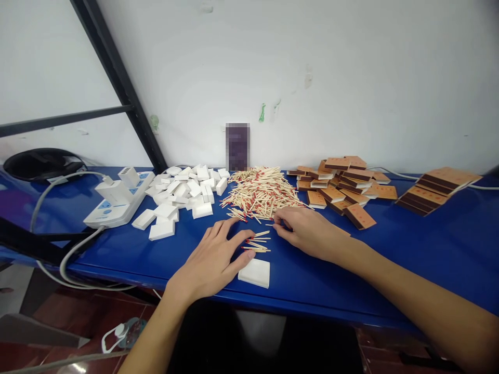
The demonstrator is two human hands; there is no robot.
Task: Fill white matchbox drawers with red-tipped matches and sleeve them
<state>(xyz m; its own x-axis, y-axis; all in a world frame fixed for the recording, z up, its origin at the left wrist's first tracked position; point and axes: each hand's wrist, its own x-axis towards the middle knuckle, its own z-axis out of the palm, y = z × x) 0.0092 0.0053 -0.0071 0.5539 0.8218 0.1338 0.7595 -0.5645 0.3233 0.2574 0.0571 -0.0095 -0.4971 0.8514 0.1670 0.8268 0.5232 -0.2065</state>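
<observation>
The left hand (212, 257) rested low over the bench (312, 280), its fingers spread and holding nothing between them; its forefinger and thumb tips lay at the head ends of a short row of matches (262, 239). That row fanned slightly, long axes running side to side, red heads to the left. Just beside it, toward the person, a white tray (254, 272) lay flat near the left thumb. Right of the row, and a little farther from the person, the right hand (307, 231) had its thumb and forefinger together, apparently pinched on the end of a single match (268, 225), which pointed left, roughly parallel to the row. So the row lay to the left of the right hand and toward the person; the left hand was the nearer to it.

Across the blue surface, from the left, stood a dark rounded object (39, 163), a power strip (117, 205) with plugged-in chargers, a pile of white trays (191, 187), the big heap of matches (265, 195) beyond both hands, a jumble of brown matchbox sleeves (351, 184), and more sleeves in a leaning stack (436, 189). A black metal frame (128, 98) rose at the left; a scuffed white wall (351, 78) closed the back.
</observation>
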